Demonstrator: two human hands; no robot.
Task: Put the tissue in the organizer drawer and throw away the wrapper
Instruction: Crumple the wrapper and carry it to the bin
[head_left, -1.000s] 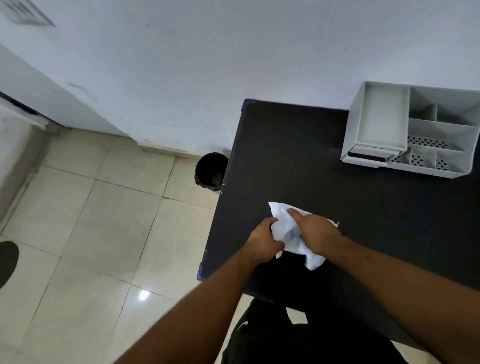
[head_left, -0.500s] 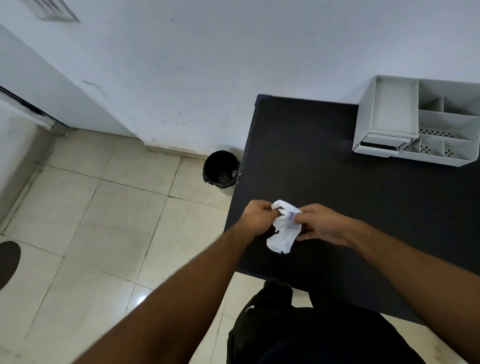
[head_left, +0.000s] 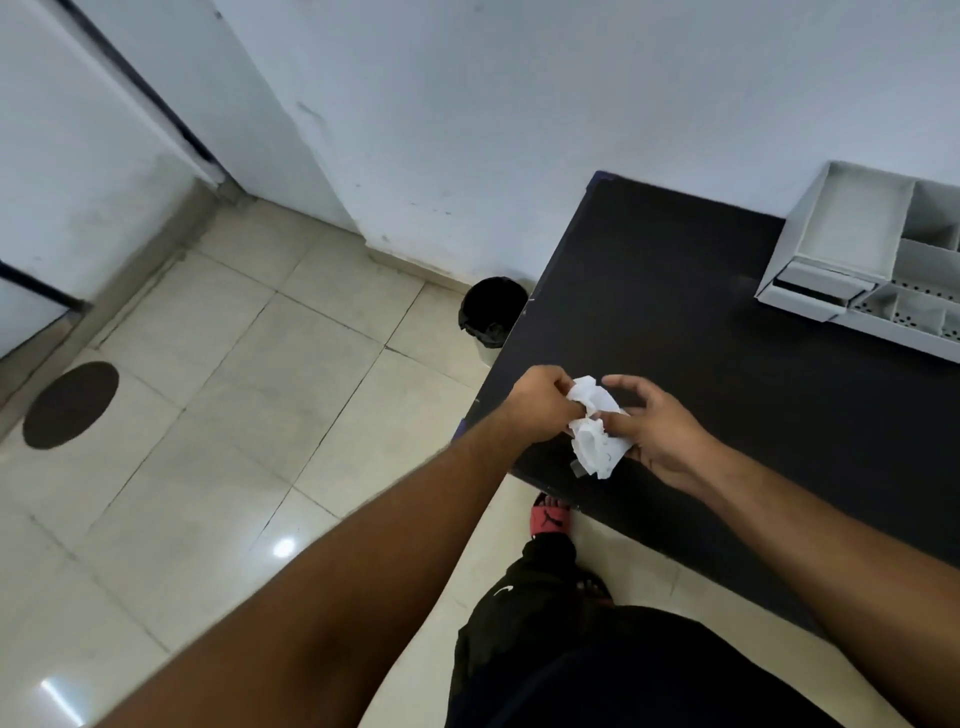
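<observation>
Since half a second ago, our hands have drawn back toward the near left corner of the black tabletop (head_left: 675, 291), and the crumpled white paper bundle (head_left: 595, 436) now hangs between them above that corner instead of further in. Our left hand (head_left: 540, 402) is curled closed, pinching the upper end of the bundle; our right hand (head_left: 657, 434) is half open, thumb and lower fingers holding the lower part while the index finger stands free. We cannot tell from this view which part is tissue and which is wrapper, so we judge that we are in the separating step, with neither placement done. The white plastic desk organizer (head_left: 852, 244) sits well apart at the far right of the tabletop, its small drawer (head_left: 818, 283) pulled slightly out. The round black waste bin (head_left: 491, 317) stands on the tiled floor just beside the tabletop's left edge. Next we probably need to pull the two apart cleanly, then carry the tissue right to the drawer and drop the wrapper left into the bin.
</observation>
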